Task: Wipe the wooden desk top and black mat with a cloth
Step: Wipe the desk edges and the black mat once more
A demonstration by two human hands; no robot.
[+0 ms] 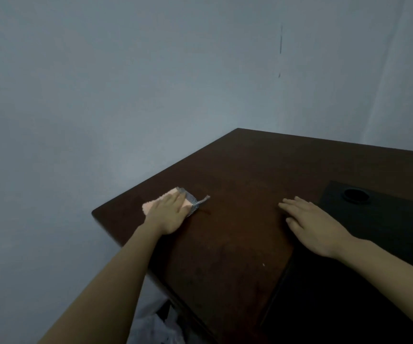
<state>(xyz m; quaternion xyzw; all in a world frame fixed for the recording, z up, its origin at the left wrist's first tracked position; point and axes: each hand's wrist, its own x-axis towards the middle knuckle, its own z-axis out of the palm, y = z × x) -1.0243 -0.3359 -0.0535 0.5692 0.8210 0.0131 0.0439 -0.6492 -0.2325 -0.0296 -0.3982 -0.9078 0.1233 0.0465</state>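
A dark brown wooden desk top fills the lower right of the head view. My left hand presses flat on a folded pink cloth with a grey dotted edge, near the desk's left corner. Flat on the wood lies my right hand, fingers straight, just left of the black mat. The mat covers the right part of the desk and has a round black hole or cap near its far edge.
Plain grey-blue walls stand behind and to the left of the desk. Crumpled white plastic lies on the floor below the desk's left edge. The desk's left corner is close to the cloth.
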